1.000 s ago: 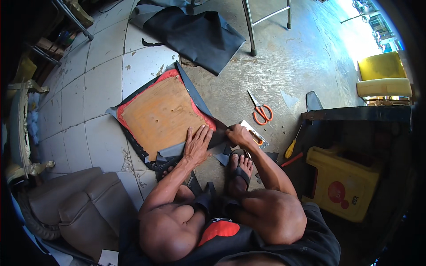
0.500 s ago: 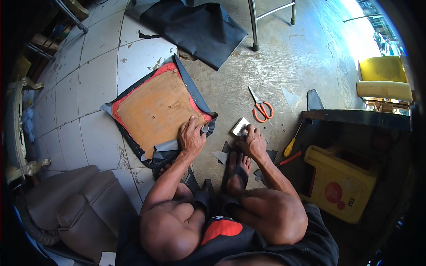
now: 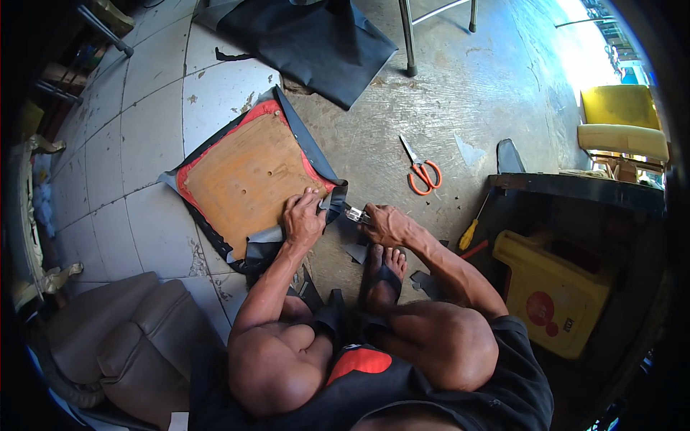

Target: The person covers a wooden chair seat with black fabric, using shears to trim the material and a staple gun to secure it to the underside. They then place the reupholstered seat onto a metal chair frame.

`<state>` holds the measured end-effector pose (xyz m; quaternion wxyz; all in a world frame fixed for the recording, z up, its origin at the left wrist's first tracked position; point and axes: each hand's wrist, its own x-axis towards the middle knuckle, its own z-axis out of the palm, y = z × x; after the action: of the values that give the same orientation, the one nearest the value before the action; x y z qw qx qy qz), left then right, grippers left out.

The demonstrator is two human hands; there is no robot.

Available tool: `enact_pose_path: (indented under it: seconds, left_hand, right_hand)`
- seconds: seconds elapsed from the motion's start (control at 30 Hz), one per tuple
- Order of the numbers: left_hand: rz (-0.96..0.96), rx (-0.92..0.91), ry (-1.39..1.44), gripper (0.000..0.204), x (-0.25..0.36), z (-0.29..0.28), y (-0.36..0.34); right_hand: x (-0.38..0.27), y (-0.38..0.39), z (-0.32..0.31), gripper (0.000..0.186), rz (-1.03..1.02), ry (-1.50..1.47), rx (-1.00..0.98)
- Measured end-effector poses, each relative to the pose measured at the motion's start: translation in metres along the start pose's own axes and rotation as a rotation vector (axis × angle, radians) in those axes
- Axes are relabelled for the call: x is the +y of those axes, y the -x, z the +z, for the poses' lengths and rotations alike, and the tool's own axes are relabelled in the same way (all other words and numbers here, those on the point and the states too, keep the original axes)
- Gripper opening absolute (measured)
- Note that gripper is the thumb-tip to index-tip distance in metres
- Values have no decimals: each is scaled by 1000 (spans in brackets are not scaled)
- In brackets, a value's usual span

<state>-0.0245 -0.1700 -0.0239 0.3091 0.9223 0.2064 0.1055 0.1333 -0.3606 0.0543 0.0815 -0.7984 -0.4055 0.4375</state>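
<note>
Where the square wooden seat board (image 3: 248, 179) with its red foam edge lies face down on black vinyl covering (image 3: 332, 202) on the floor, we see our left hand (image 3: 303, 219) now pressing the folded flap flat at the near corner. Our right hand (image 3: 382, 224), moved in from farther right, grips a small metal stapler (image 3: 355, 213) against that corner. Orange-handled scissors (image 3: 421, 172) lie nearby, a yellow plastic jerrycan (image 3: 557, 294) well apart.
</note>
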Motion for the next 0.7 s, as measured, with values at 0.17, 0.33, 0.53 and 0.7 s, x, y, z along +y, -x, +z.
enact_pose_path:
  seconds: [0.17,0.33,0.53,0.7]
  left_hand:
    - [49,5,-50,41,10,-3,0]
    - [62,-32,-73,51,11,-5,-1]
    - [122,33,-80,49,7,-4,-6]
    - [124,-15,-91,48,7,-5,-5]
  right_hand:
    - [-7,-16,-5,45,68,133,7]
    - [-4,-17,0,48,81,71,19]
    - [-2,-9,-15,47,9,0,-45]
    - [-24,-14,10,46,54,113,60]
